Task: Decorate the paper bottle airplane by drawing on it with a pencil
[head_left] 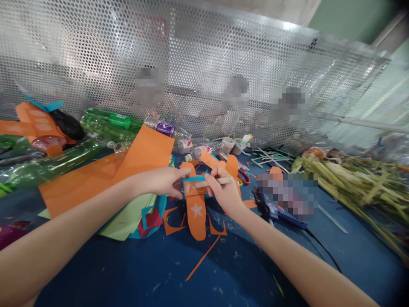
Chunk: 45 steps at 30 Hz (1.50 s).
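A toy plane (197,217) of orange paper, with a blue-edged band around its bottle-like body and a white star on one wing, lies in front of me. My left hand (171,181) grips the left end of the body, thumb and fingers on either side. Pinched in my right hand (225,189) is a white pen (202,184), its tip against the orange band near some pale round marks. Part of the plane's far side is hidden behind my right hand. Orange paper offcuts (171,222) surround the near wing.
Orange sheets (148,149) and pale green paper (124,217) lie left. Green bottles (60,160) and another orange paper plane (41,123) stand beyond. Rightward are a blue glue gun (287,217) with its cord, straws (271,157) and dry husks (351,183). Perforated metal mesh (198,55) rises behind.
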Each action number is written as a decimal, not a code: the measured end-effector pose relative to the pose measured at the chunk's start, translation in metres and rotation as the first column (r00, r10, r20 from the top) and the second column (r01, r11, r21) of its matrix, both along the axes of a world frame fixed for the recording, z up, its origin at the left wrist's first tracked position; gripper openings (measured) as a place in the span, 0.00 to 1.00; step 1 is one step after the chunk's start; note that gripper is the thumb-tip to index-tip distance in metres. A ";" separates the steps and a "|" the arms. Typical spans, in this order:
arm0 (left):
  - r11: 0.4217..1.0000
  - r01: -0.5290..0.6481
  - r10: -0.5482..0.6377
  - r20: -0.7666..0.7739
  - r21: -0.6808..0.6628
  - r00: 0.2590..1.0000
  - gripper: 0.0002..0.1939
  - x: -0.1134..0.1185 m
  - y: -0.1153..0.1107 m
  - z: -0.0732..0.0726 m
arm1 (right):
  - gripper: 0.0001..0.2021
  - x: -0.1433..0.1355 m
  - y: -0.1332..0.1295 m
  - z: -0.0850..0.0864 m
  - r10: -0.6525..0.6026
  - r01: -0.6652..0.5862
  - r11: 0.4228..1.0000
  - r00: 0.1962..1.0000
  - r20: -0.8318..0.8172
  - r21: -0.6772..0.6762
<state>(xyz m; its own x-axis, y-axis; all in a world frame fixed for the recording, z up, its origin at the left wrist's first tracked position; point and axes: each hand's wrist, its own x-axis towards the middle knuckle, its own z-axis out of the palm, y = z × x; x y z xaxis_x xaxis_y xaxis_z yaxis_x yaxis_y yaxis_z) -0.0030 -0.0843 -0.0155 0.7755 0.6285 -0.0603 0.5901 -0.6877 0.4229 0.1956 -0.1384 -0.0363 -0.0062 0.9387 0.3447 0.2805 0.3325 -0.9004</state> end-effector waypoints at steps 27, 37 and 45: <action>1.000 -0.009 0.009 -0.011 -0.007 1.000 0.30 0.000 0.001 -0.001 | 0.13 0.001 0.001 -0.005 0.030 -0.030 1.000 0.999 0.033 -0.006; 1.000 -0.019 0.019 -0.028 -0.011 0.999 0.32 0.000 0.000 0.000 | 0.13 0.000 0.001 -0.002 -0.010 0.010 1.000 1.000 0.018 0.009; 1.000 -0.011 0.011 -0.021 0.004 1.000 0.29 0.000 0.002 -0.002 | 0.13 0.001 0.002 -0.006 0.037 -0.037 0.999 0.999 0.036 0.009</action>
